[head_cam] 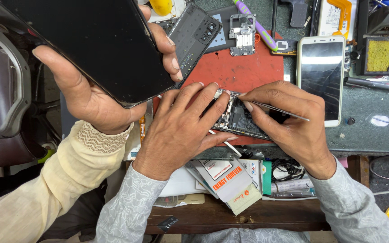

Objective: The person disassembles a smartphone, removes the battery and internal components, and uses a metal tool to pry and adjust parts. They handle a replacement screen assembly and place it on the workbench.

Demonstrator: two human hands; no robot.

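Green workbench (365, 130) carries a red mat (244, 69). On it lies an opened phone (237, 118). Left hand (183, 130) presses flat on the phone, fingers spread, gripping nothing. Right hand (289, 121) pinches metal tweezers (278, 109) at the phone's top edge. Risk: the tweezers may slip and short the board. A co-worker's hand (91, 90) holding a dark phone (91, 40) crowds the left; a white phone (320, 78) limits room on the right.

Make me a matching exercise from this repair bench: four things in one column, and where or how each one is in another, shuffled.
Things:
1. opened phone
2. tweezers
3. black phone
4. white phone

Places or states:
A. lying screen up on the green bench, untouched
B. pinched in the right hand
C. held up by another person's hand
D. steadied on the red mat under the left hand

Pairs: 1-D, 2-B, 3-C, 4-A
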